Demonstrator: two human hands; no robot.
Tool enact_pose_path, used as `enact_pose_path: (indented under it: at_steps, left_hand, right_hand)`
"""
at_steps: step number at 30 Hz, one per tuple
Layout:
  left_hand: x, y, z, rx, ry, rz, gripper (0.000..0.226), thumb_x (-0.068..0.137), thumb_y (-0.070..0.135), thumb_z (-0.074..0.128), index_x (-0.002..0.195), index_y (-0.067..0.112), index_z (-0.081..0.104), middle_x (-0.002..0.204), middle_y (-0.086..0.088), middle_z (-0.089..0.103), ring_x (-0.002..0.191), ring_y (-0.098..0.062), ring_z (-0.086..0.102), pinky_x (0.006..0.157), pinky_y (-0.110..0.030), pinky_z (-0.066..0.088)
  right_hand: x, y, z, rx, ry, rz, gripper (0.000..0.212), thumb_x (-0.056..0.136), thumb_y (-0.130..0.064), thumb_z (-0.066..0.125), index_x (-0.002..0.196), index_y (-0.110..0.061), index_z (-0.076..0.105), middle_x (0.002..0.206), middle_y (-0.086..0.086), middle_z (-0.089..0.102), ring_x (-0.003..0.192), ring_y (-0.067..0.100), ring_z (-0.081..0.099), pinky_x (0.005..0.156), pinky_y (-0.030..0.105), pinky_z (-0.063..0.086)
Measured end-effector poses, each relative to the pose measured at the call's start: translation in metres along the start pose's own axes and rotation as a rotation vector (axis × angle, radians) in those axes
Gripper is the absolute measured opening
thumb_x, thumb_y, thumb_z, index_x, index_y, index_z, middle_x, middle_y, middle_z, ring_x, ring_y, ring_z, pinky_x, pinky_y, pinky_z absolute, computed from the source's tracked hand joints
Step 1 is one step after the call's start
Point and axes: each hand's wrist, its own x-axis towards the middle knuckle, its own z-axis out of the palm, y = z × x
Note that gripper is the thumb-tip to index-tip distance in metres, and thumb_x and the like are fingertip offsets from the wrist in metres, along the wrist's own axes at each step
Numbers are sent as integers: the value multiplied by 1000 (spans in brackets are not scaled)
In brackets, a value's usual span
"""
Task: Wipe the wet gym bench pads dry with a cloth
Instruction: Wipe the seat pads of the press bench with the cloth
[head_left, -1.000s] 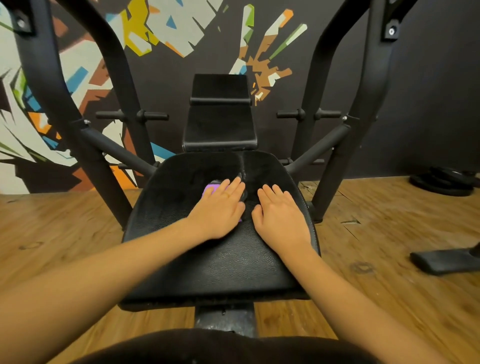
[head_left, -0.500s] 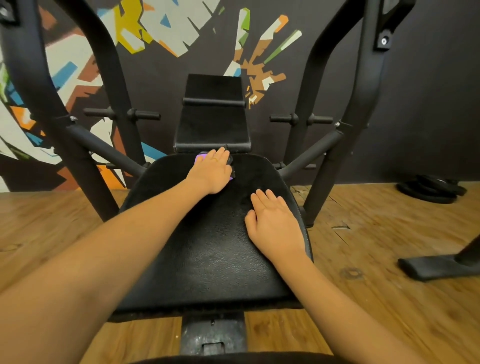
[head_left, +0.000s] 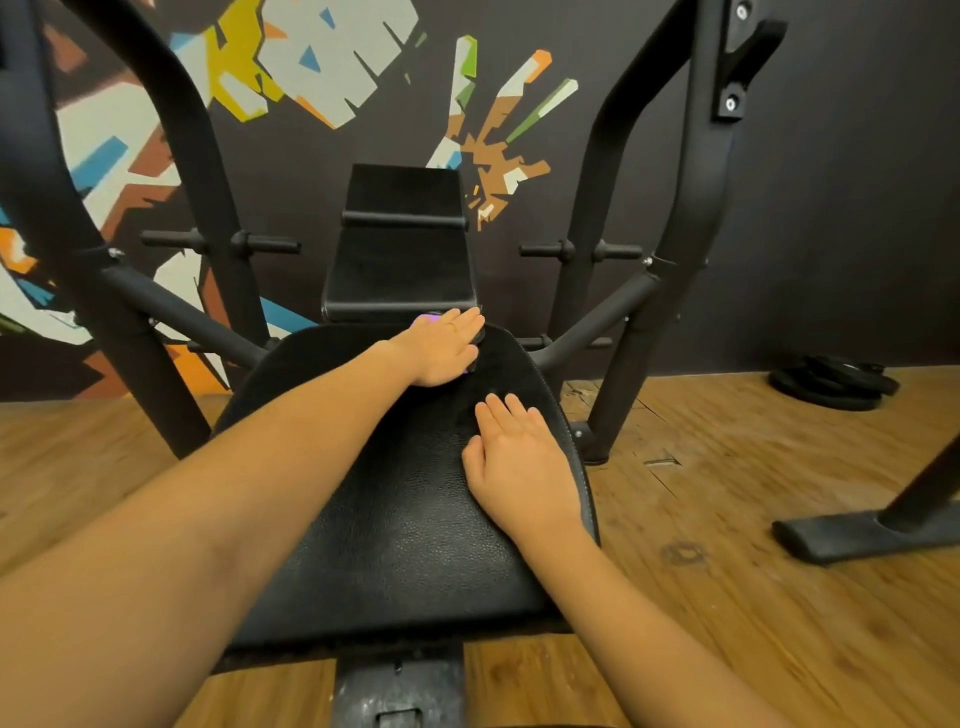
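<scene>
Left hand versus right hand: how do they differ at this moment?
The left hand presses a cloth at the far edge of the seat pad; the right hand rests on bare pad, nearer, by the right edge. A ring shows on the left hand, none on the right hand. Both lie flat, palm down, fingers straight.

Dark wall (head_left: 831, 182) with multicoloured mural (head_left: 322, 57). Wooden floor (head_left: 727, 597). Black weight plates (head_left: 834, 382) stacked by wall, right. Black machine foot (head_left: 862, 530) nearer, right edge. Black frame posts (head_left: 691, 260).
</scene>
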Motion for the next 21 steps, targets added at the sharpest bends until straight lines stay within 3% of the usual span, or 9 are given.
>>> enact_pose_path:
  at_steps: [4,8,13,17,21]
  left_hand:
    - [-21,-18,0,-48,24,-27,59,110,33,27,162,16,6,170,0,0,156,-19,0,125,-37,3]
    - [-61,-57,1,-67,59,-118,59,109,34,30,162,14,10,170,-4,7,156,-22,7,126,-39,8]
    - [-139,-70,12,-22,166,-159,54,108,29,37,157,9,27,162,-9,31,142,-23,36,118,-40,27]
    - [-193,-68,36,-8,180,-209,56,109,33,31,161,15,19,168,0,16,154,-20,16,124,-39,13]
    - [-158,-88,26,31,134,-193,58,109,35,28,161,14,18,169,-4,15,154,-23,16,125,-43,16]
  right_hand:
    - [-1,-1,-3,4,19,-17,52,97,-30,30,133,-7,60,138,10,60,133,28,49,113,43,39]
    - [0,1,-5,-2,3,-19,53,100,-32,32,140,-9,56,145,9,56,139,26,45,117,43,36]
    - [2,2,-5,14,-40,-12,56,104,-41,36,151,-12,44,156,7,44,148,24,33,124,41,25]
    - [3,3,-6,18,-69,-29,63,103,-51,33,154,-15,39,160,5,38,151,23,27,124,41,20]
    - [3,3,-5,-9,-82,-24,64,104,-53,31,157,-16,34,163,5,33,152,23,23,125,41,18]
